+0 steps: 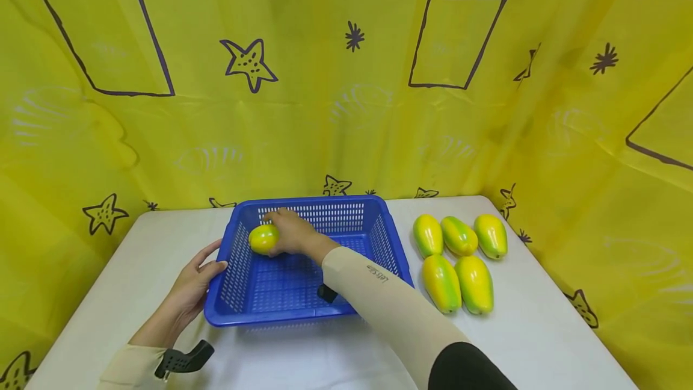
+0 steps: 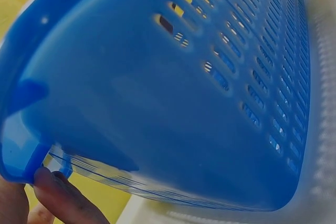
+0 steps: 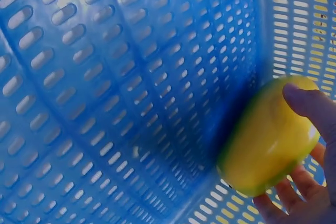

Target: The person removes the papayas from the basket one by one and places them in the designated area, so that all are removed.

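Note:
In the head view a blue plastic basket [image 1: 303, 322] with slotted walls stands on the table. My left hand [image 1: 189, 284] grips its left rim, thumb on top; in the left wrist view the fingers [image 2: 65, 198] are at a rim corner. My right hand [image 1: 295, 232] reaches inside and holds a yellow-green papaya [image 1: 263, 239] near the left wall. The right wrist view shows this papaya [image 3: 270, 135] between thumb and fingers, low over the slotted bottom; whether it touches the bottom I cannot tell.
Several more papayas [image 1: 442, 281] lie in two rows on the white table [image 1: 541, 330], right of the basket. A yellow curtain [image 1: 303, 137] with drawn stars hangs behind the table and along its sides. My right forearm crosses over the basket's front right part.

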A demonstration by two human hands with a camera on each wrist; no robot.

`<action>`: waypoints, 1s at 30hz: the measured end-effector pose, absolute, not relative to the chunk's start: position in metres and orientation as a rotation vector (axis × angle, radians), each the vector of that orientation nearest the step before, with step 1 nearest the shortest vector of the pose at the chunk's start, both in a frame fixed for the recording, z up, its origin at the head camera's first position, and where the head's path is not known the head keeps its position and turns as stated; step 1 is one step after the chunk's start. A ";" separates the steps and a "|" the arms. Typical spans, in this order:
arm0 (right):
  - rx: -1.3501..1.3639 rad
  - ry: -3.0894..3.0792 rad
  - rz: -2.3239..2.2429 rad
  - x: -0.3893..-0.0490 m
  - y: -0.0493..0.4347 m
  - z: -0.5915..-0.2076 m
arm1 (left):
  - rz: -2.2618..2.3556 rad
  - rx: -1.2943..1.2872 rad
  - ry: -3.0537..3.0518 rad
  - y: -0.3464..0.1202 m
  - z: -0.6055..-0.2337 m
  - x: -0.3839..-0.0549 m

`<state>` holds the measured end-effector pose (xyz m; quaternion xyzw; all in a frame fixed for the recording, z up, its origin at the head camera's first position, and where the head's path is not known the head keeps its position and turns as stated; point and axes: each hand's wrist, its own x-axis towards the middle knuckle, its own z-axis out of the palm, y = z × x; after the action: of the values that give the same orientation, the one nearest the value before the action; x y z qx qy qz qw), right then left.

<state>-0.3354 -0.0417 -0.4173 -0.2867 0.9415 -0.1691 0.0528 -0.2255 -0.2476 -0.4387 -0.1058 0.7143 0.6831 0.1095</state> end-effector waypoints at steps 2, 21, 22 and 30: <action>-0.874 2.888 -0.476 -0.335 -0.042 -0.419 | 2.010 -0.310 2.100 -0.248 -0.439 -0.226; -0.872 2.934 -0.419 -0.334 -0.045 -0.424 | 1.988 -0.325 2.117 -0.247 -0.439 -0.224; -0.873 2.933 -0.421 -0.334 -0.045 -0.424 | 1.985 -0.326 2.122 -0.247 -0.439 -0.224; -0.880 2.946 -0.393 -0.334 -0.043 -0.423 | 1.980 -0.321 2.139 -0.246 -0.438 -0.224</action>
<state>-0.3336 -0.0433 -0.4225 -0.2839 0.9502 -0.1268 0.0211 -0.2244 -0.2460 -0.4379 -0.1089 0.7256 0.6714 0.1044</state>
